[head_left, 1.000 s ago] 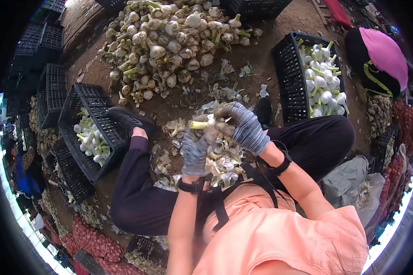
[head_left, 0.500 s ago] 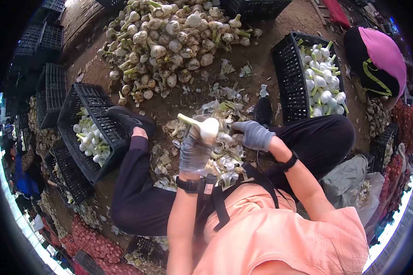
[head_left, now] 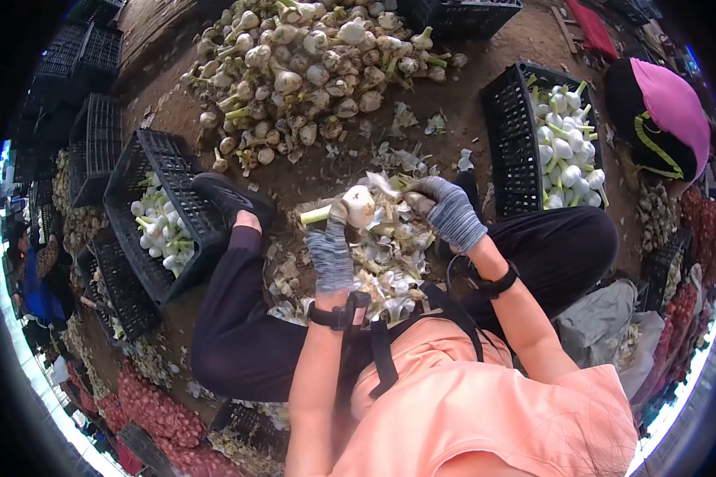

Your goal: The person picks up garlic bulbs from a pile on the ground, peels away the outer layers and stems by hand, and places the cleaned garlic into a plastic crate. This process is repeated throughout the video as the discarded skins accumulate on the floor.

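My left hand (head_left: pixel 330 250), in a grey knitted glove, is closed round a white garlic bulb (head_left: pixel 359 207) whose cut green stem points left. Just right of the bulb, my right hand (head_left: pixel 445 208), gloved alike, pinches a thin pale strip of garlic skin (head_left: pixel 385 185). Beneath both hands, loose peelings (head_left: pixel 386 258) cover the ground between my legs. Beyond them is a big heap of soil-stained garlic (head_left: pixel 302 71).
Black crates of clean white garlic stand at the left (head_left: pixel 171 215) and right (head_left: pixel 509 143). Another person (head_left: pixel 672 111) in pink and black bends over at the far right. Red net sacks (head_left: pixel 155 409) lie lower left, and a grey plastic bag (head_left: pixel 601 318) is beside my right knee.
The bulb has turned, and its stem now points left and slightly down. My right hand has moved up and now has a strip of skin in its fingers. The view has shifted slightly.
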Motion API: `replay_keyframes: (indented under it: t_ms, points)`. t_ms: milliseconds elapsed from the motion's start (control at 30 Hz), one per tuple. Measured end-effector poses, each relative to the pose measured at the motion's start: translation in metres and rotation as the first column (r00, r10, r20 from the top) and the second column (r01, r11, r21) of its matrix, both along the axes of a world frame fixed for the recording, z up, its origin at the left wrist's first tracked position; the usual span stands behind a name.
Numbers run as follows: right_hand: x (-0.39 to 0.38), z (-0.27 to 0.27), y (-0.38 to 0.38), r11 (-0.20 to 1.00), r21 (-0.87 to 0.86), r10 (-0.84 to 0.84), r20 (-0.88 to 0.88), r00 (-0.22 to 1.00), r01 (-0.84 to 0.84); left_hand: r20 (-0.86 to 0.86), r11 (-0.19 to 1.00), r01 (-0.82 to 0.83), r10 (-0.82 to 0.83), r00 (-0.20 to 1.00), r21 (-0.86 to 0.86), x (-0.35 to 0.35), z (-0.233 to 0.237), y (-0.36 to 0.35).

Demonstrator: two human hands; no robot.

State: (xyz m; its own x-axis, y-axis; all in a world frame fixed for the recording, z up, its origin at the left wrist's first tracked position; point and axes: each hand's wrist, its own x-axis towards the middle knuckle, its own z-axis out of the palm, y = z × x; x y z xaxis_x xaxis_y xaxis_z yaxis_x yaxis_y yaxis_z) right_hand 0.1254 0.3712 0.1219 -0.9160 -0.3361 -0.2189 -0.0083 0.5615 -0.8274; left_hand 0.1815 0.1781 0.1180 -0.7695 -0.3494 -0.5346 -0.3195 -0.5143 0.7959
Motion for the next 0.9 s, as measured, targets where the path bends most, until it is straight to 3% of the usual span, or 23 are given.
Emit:
replay_keyframes:
  t_ms: [67, 133, 300, 433, 533, 600, 667, 700, 733, 800, 900]
  points:
    - [-0.001, 0.011, -0.016, 0.991, -0.094, -0.084, 0.091, 0.992, 0.093, -0.064, 0.996, 0.033, -0.038, 0.997, -0.088, -0.002, 0.0, 0.0]
    - [0.001, 0.017, -0.026, 0.82, -0.481, -0.125, 0.378, 0.917, 0.31, -0.067, 0.983, 0.052, -0.065, 0.996, -0.178, -0.001, -0.007, 0.001]
    - [0.011, 0.017, -0.038, 0.809, -0.545, -0.062, 0.297, 0.953, 0.222, -0.099, 0.932, 0.078, -0.12, 0.988, -0.354, 0.004, -0.004, 0.015]
    - [0.01, 0.015, -0.02, 0.74, -0.609, 0.086, 0.506, 0.858, 0.285, -0.071, 0.945, 0.114, -0.142, 0.987, -0.306, 0.004, 0.002, 0.014]
    - [0.006, 0.013, -0.01, 0.748, -0.529, 0.031, 0.631, 0.775, 0.401, -0.044, 0.947, 0.138, -0.157, 0.987, -0.29, 0.007, -0.009, 0.013]
    - [0.004, 0.007, -0.013, 0.782, -0.516, 0.015, 0.577, 0.817, 0.35, -0.017, 0.941, 0.157, -0.17, 0.985, -0.3, 0.004, 0.0, 0.017]
    - [0.003, 0.005, -0.016, 0.972, -0.234, 0.026, 0.204, 0.979, 0.023, -0.144, 0.937, 0.183, -0.234, 0.962, -0.298, 0.003, 0.012, 0.021]
    - [0.004, 0.005, -0.021, 0.91, -0.397, 0.017, 0.323, 0.946, 0.12, -0.144, 0.936, 0.188, -0.239, 0.96, -0.298, 0.004, 0.013, 0.021]
    - [0.004, 0.009, -0.018, 0.909, -0.397, 0.014, 0.324, 0.946, 0.123, -0.138, 0.938, 0.181, -0.229, 0.964, -0.295, 0.005, 0.013, 0.02]
    - [0.001, 0.024, -0.011, 0.791, -0.547, 0.17, 0.628, 0.76, 0.274, -0.131, 0.941, 0.169, -0.215, 0.968, -0.295, 0.004, 0.016, 0.019]
    - [0.001, 0.027, -0.009, 0.786, -0.536, 0.116, 0.617, 0.778, 0.308, -0.144, 0.967, 0.161, -0.191, 0.971, -0.199, 0.003, 0.022, 0.022]
